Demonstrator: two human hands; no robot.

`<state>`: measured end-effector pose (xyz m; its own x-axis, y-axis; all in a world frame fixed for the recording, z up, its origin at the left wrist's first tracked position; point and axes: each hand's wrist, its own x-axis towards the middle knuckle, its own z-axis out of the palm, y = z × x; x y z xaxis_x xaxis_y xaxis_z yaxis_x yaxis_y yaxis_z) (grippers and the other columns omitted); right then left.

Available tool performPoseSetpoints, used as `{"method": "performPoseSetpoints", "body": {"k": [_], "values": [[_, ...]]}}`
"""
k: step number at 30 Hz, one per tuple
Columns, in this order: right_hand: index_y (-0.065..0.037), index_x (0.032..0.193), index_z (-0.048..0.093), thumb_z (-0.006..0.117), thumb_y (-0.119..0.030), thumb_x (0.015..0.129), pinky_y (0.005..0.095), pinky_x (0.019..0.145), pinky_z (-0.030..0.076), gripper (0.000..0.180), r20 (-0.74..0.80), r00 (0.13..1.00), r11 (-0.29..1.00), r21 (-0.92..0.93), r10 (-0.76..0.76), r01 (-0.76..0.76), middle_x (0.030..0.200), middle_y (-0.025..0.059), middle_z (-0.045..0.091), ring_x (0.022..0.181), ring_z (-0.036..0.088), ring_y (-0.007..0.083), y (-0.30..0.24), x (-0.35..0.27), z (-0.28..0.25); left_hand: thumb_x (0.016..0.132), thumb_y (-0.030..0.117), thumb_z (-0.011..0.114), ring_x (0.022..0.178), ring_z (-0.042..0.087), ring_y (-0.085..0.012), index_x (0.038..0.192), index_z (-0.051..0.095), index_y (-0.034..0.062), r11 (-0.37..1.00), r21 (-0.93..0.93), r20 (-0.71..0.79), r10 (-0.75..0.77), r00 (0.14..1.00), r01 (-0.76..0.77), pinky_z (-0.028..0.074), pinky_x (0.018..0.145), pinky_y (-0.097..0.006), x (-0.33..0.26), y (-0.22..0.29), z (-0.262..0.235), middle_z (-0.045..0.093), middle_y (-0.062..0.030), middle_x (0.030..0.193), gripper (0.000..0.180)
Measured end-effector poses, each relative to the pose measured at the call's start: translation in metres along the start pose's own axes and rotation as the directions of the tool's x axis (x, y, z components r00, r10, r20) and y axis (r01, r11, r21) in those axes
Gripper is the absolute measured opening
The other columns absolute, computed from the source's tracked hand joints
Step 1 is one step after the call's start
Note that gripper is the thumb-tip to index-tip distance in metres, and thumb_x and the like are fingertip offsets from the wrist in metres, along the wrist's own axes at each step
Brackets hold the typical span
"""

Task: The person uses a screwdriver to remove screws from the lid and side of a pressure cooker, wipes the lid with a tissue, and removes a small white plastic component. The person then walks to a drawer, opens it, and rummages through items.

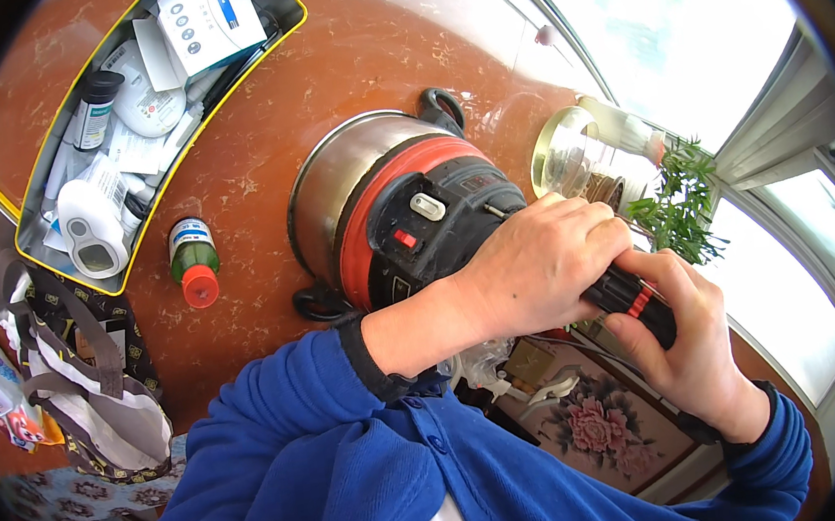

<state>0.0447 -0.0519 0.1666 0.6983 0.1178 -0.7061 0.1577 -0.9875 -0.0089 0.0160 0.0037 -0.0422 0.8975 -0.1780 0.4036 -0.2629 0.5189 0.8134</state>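
A canister vacuum cleaner (413, 211) with a steel drum, a red ring and a black top stands in front of me. My right hand (680, 326) is closed round the black handle of a screwdriver (633, 305) that has red bands. My left hand (548, 258) is wrapped over the screwdriver's front part, its back toward me. Past the left hand a thin metal tip shows at the black top; whether it sits in a screw I cannot tell. A red switch and a pale oval button are on the top, left of this tip.
At the upper left is a grey, yellow-rimmed bin (127, 273) of boxes, bottles and a white thermometer. A green bottle with a red cap (197, 267) lies near it. Bags (98, 392) are at the left. A glass jar (563, 151) and a leafy plant (678, 200) stand by the window.
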Motion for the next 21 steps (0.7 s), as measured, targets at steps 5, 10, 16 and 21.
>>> {"method": "performPoseSetpoints", "body": {"k": [5,10,16,21], "values": [[0.0,0.121,0.06,0.079,-0.011,0.086,0.0381,0.073,0.053,0.041,-0.02,0.993,0.983,0.143,0.116,-0.112,0.089,0.0153,0.065,0.077,0.067,0.0301,-0.002,-0.004,0.005,0.066,0.016,0.086,0.093,0.067,-0.0331,0.104,0.059,0.007,0.999,-0.04,0.04,-0.025,0.999,0.027,0.052,0.083,-0.044,0.0,-0.001,-0.003,0.065,-0.0107,0.097,0.047],[0.0,0.124,0.058,0.071,-0.018,0.097,0.0292,0.066,0.051,0.035,0.088,0.926,0.82,0.439,0.367,-0.367,0.084,0.006,0.065,0.074,0.062,0.0125,-0.01,0.0,0.003,0.072,0.021,0.082,0.092,0.067,-0.0312,0.11,0.061,0.0077,0.999,0.044,-0.043,0.024,0.999,-0.022,0.053,0.084,-0.043,0.002,0.0,-0.001,0.066,-0.0092,0.099,0.046],[0.0,0.125,0.056,0.058,-0.021,0.108,0.0207,0.05,0.038,0.027,0.416,0.683,0.221,0.734,0.6,-0.642,0.09,0.0018,0.063,0.06,0.046,0.0052,-0.022,0.002,-0.007,0.089,0.018,0.062,0.081,0.061,-0.0185,0.101,0.059,0.0089,0.931,0.344,-0.273,0.221,0.936,-0.12,0.048,0.074,-0.034,0.0,0.016,0.016,0.06,-0.0043,0.092,0.015],[0.001,0.138,0.05,0.069,-0.034,0.102,0.0246,0.057,0.048,0.054,0.359,0.804,0.532,0.611,0.475,-0.587,0.1,0.0085,0.067,0.072,0.061,0.0106,-0.017,0.0,-0.014,0.085,0.015,0.066,0.074,0.058,-0.0204,0.094,0.057,0.0082,0.925,0.356,-0.167,0.201,0.965,-0.131,0.045,0.066,-0.035,0.0,0.01,0.013,0.054,-0.0049,0.085,0.015]]}}
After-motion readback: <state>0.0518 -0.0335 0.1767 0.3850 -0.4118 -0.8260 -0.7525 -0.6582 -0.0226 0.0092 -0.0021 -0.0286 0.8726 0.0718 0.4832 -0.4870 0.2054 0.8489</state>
